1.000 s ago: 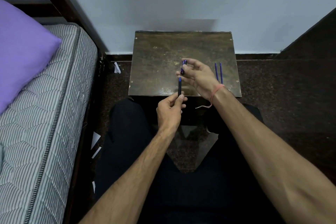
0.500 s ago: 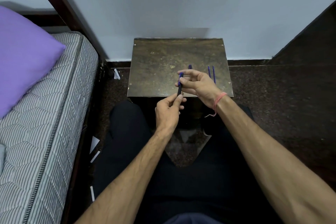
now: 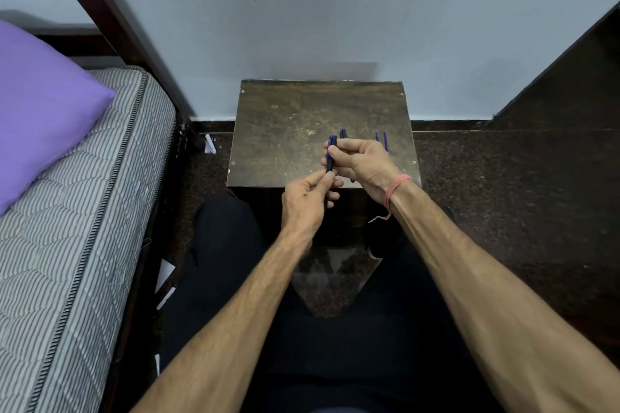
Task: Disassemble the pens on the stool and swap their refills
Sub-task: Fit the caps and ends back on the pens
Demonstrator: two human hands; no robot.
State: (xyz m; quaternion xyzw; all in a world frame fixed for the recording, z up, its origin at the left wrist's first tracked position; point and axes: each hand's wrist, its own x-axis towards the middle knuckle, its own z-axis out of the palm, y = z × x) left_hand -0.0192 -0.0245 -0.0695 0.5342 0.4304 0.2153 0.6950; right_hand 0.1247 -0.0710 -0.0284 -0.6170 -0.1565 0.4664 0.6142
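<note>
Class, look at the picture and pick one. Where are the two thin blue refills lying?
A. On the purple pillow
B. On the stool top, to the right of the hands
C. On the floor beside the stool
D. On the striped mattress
B: the two thin blue refills lie side by side on the stool, just beyond the right hand, while both hands hold a pen.

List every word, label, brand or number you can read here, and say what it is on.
None can be read.
The pen held in both hands: any print is too small to make out.
The two thin blue pieces on the stool: no marking shows.
The white scrap on the floor: blurred.
</note>
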